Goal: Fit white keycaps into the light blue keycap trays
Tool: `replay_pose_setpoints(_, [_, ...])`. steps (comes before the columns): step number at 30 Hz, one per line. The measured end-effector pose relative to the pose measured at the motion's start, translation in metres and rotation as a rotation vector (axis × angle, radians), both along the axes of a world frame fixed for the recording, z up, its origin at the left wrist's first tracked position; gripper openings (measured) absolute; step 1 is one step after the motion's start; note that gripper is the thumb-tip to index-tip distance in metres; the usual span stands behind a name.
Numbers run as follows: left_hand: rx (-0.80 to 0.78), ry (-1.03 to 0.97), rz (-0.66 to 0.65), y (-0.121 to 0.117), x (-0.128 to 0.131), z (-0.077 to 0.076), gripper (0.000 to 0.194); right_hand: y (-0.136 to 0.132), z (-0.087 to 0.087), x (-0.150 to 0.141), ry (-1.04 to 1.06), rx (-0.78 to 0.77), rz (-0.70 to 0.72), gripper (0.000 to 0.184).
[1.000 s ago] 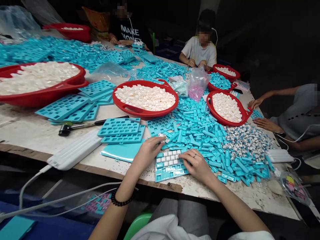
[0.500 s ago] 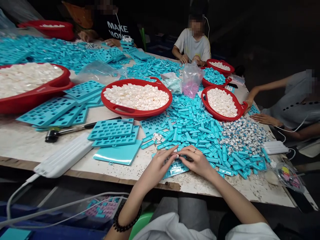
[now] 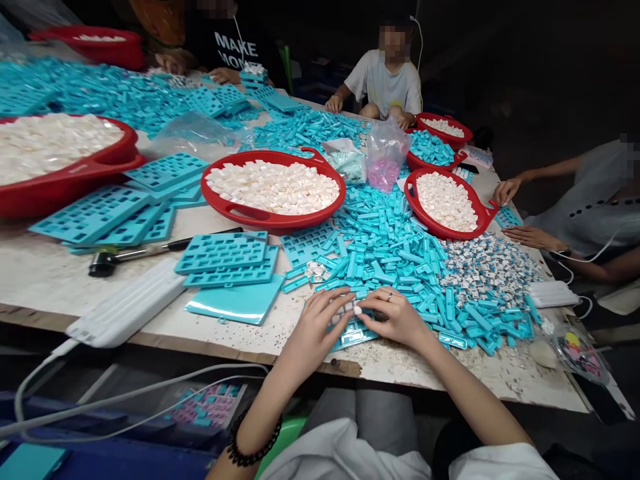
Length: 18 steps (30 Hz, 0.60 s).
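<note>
At the near table edge, a blue panel (image 3: 354,335) lies under both of my hands, with white caps set in it. My left hand (image 3: 318,328) rests over the panel's left side, its fingers stretched out and thumb apart. A small white cap (image 3: 357,310) sits at the fingertips of my right hand (image 3: 399,319), which is closed in a pinch over the panel. The hands partly cover the panel. Just beyond them are a few loose white caps (image 3: 316,271) and a heap of blue strip-shaped pieces (image 3: 380,247).
Red basins (image 3: 273,223) of white caps stand across the table. Left are stacked blue panels (image 3: 225,257), a hammer (image 3: 103,262) and a white power strip (image 3: 127,303). Right lies a pile of small white-and-blue parts (image 3: 487,270). Co-workers (image 3: 393,83) sit around the table.
My left fingers have shifted slightly, showing more white caps in the panel. The co-worker opposite has moved their hands apart. The view has tilted slightly.
</note>
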<state>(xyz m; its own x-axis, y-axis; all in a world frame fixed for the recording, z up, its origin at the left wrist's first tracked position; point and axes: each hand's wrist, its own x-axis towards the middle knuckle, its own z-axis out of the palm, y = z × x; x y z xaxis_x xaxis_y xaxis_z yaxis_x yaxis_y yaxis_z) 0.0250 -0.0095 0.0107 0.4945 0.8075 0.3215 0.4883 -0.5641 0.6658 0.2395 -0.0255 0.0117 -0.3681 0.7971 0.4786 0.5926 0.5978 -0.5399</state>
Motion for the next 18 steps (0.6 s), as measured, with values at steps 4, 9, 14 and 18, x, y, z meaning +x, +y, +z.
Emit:
replay_pose_setpoints(4, [0.100,0.008,0.008,-0.001,-0.010,-0.001,0.021,-0.001,0.005,0.002,-0.104,0.035,0.018,0.016])
replay_pose_setpoints(9, [0.166,0.016,-0.079,-0.007,-0.012,-0.008,0.026,-0.002,0.000,0.000,-0.177,0.026,0.021,0.018])
replay_pose_setpoints(14, [0.211,0.045,-0.121,-0.012,-0.010,-0.017,0.031,-0.002,-0.007,0.001,-0.216,0.024,0.026,0.019])
replay_pose_setpoints(18, [0.268,0.115,-0.124,-0.017,-0.010,-0.019,0.036,-0.002,-0.009,0.000,-0.197,0.009,0.041,0.020])
